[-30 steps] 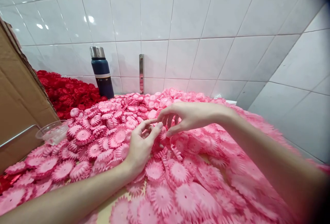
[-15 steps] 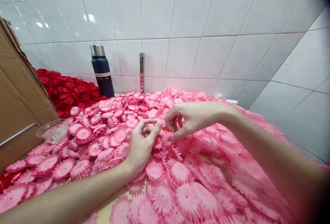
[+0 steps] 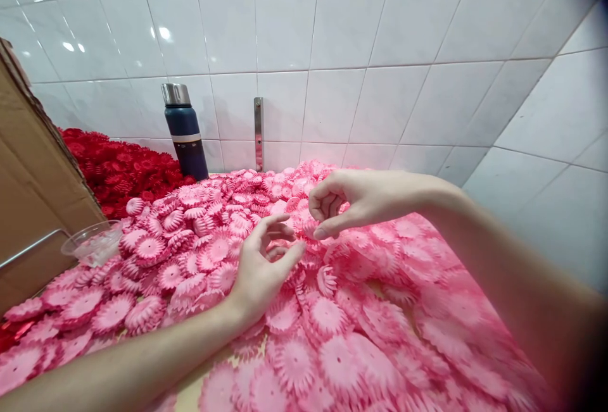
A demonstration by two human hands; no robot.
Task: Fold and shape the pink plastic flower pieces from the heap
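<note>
My left hand (image 3: 263,263) is held over a heap of pink scalloped flower pieces (image 3: 294,364). Its thumb and fingers are spread apart, with nothing seen between them. To its right, my right hand (image 3: 354,203) hovers over the same heap with its fingers curled in and the thumb tip close by them. Anything at those fingertips blends with the pink pieces behind, so I cannot make it out. A cupped pink flower piece (image 3: 327,280) lies just below the two hands. Many pieces are flat discs with a small centre hole; others have curled edges.
A dark blue bottle (image 3: 186,133) with a metal cap stands at the back by the tiled wall (image 3: 285,19). Red flower pieces (image 3: 121,171) are heaped behind a cardboard box (image 3: 38,171) at left. A clear plastic dish (image 3: 90,241) sits beside the box. A metal strip (image 3: 259,133) stands against the wall.
My left thumb and fingers have come apart. My right hand has risen slightly, away from the heap. The cupped pink piece below the hands now shows more plainly. The view has shifted slightly.
</note>
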